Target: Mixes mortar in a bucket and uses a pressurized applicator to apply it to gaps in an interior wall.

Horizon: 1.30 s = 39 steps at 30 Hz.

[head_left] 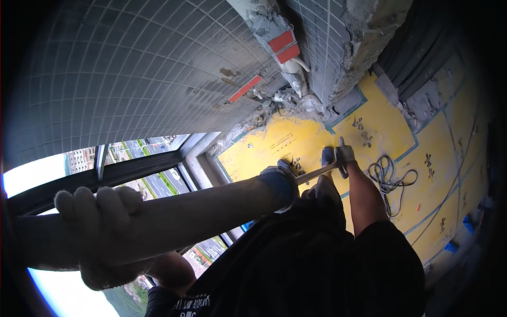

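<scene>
A long, thick grey tube point(211, 216) with a plunger rod, like a hand pump, slants across in front of me from lower left to centre. My left hand point(103, 227), in a pale knit glove, wraps round its near part at the left. A bluish collar point(277, 189) sits at the far end. Out of that end runs a thin metal rod point(317, 172) with a dark cross handle point(340, 162). My right hand point(346, 154) is closed on this handle at the end of my outstretched arm. The tube's left end runs into shadow.
Windows point(153, 179) on the left overlook a road. A grey tiled wall point(158, 68) stands ahead, with a pipe point(264, 26) bearing red strips in its corner. Rubble point(301, 105) lies at its foot. Yellow sheeting point(274, 140) covers the floor; a coiled cable point(388, 177) lies right.
</scene>
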### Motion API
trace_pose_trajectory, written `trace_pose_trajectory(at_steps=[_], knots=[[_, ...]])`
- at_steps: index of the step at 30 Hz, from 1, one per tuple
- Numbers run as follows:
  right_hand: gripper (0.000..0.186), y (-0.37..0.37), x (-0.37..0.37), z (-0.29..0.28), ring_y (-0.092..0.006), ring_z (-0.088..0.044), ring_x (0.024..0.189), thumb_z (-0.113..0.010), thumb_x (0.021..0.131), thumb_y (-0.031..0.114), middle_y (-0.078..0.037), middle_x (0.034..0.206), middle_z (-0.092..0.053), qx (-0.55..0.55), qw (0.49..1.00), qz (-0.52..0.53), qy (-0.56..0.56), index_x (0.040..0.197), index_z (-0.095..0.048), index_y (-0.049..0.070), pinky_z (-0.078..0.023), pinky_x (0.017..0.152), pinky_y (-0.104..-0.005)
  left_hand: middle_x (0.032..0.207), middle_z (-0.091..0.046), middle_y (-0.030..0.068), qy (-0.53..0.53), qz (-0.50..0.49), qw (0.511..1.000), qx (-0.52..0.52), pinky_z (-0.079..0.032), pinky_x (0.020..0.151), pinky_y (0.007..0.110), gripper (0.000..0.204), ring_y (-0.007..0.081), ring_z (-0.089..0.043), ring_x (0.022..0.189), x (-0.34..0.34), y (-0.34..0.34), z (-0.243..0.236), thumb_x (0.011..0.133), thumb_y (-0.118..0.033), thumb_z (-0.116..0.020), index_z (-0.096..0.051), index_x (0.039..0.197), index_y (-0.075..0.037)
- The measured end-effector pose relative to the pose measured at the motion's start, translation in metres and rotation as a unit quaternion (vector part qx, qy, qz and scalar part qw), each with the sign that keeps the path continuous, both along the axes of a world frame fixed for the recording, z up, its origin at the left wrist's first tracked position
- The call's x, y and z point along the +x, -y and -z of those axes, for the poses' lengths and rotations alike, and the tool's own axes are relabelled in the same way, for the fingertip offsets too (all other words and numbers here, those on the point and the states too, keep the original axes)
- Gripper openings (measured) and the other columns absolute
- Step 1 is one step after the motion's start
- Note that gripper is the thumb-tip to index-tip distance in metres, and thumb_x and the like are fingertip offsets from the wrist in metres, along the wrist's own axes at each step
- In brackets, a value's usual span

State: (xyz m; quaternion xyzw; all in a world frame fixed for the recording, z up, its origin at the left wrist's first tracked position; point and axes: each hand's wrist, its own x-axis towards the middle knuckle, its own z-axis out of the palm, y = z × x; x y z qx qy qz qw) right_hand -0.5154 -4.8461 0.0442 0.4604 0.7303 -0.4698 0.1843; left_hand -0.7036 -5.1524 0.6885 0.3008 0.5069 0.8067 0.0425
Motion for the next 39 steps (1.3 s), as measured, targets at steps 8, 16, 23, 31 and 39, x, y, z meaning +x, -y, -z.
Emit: trace_pose_trajectory(at_steps=[8, 16, 23, 31, 39], knots=[[0.071, -0.028, 0.055, -0.02, -0.0212, -0.047, 0.037, -0.048, 0.094, 0.079, -0.001, 0.055, -0.047, -0.211, 0.931, 0.296, 0.005, 0.063, -0.052, 0.015, -0.045, 0.035, -0.0376, 0.094, -0.049, 0.0055, 0.091, 0.12, 0.989, 0.0, -0.044, 0.095, 0.046, 0.048, 0.024, -0.054, 0.091, -0.024, -0.006, 0.081, 0.089, -0.014, -0.073, -0.043, 0.127, -0.006], [0.098, -0.125, 0.209, 0.097, -0.0409, -0.07, 0.107, -0.017, 0.101, 0.075, -0.026, 0.108, -0.074, 0.033, 0.963, 0.001, 0.267, 0.11, -0.072, -0.005, -0.051, 0.092, -0.0489, 0.109, -0.059, 0.0111, 0.339, 0.055, 0.935, -0.092, -0.051, 0.106, 0.058, 0.056, 0.0325, -0.062, 0.117, -0.029, -0.003, 0.308, 0.08, -0.022, -0.09, -0.048, 0.116, -0.009], [0.058, -0.164, 0.317, 0.133, -0.0154, -0.036, 0.036, -0.046, 0.1, 0.072, 0.002, 0.051, -0.044, -0.002, 0.904, 0.357, 0.233, 0.068, -0.049, 0.023, -0.026, 0.035, -0.0322, 0.118, -0.065, 0.0147, 0.39, 0.13, 0.892, -0.19, -0.05, 0.099, 0.041, 0.069, 0.0267, -0.062, 0.115, -0.031, -0.029, 0.557, 0.078, -0.047, -0.087, -0.062, 0.123, -0.001], [0.062, -0.191, 0.355, 0.292, -0.0153, -0.045, 0.056, -0.043, 0.103, 0.068, -0.001, 0.07, -0.053, 0.086, 0.911, 0.327, 0.235, 0.078, -0.057, 0.012, -0.038, 0.054, -0.0333, 0.125, -0.067, 0.0123, 0.592, 0.19, 0.783, 0.001, -0.046, 0.108, 0.041, 0.045, 0.0257, -0.061, 0.123, -0.036, -0.031, 0.857, 0.087, -0.012, -0.078, -0.061, 0.127, -0.002], [0.066, -0.148, 0.282, 0.418, -0.028, -0.069, 0.109, -0.039, 0.107, 0.059, -0.022, 0.12, -0.07, 0.021, 0.905, 0.268, 0.33, 0.127, -0.066, 0.003, -0.055, 0.092, -0.0403, 0.128, -0.067, 0.0129, 0.7, 0.147, 0.699, 0.031, -0.042, 0.114, 0.055, 0.043, 0.0351, -0.061, 0.125, -0.074, 0.026, 1.091, 0.086, -0.015, -0.078, -0.064, 0.126, -0.008]])
